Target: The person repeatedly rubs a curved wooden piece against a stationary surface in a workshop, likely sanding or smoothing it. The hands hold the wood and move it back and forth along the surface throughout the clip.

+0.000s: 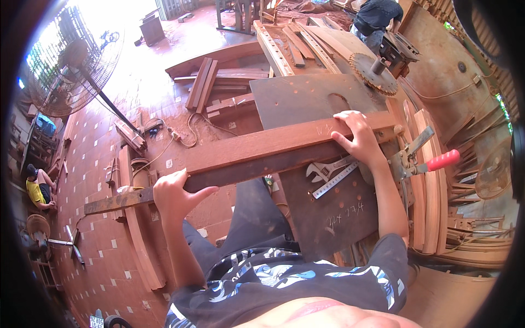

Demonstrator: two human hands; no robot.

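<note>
A long reddish wooden beam [262, 146] lies across in front of me, along a dark, narrow board [117, 202] that sticks out past its left end. My left hand [178, 192] grips the beam's left end, thumb stretched along the near side. Toward the other end, my right hand [356, 136] is closed over the beam, fingers on top and thumb on the near face. A toggle clamp with a red handle [442, 160] stands right of my right forearm. Between my arms, an adjustable wrench [327, 170] and a steel ruler [336, 180] lie on the dark metal table [333, 218].
A large circular saw blade [373, 73] stands beyond the beam, near stacked planks [298, 44]. Wood pieces [202, 85] and a cable [191, 131] lie on the tiled floor. A fan [74, 65] stands left. One person [374, 22] is at the back, another [39, 188] far left.
</note>
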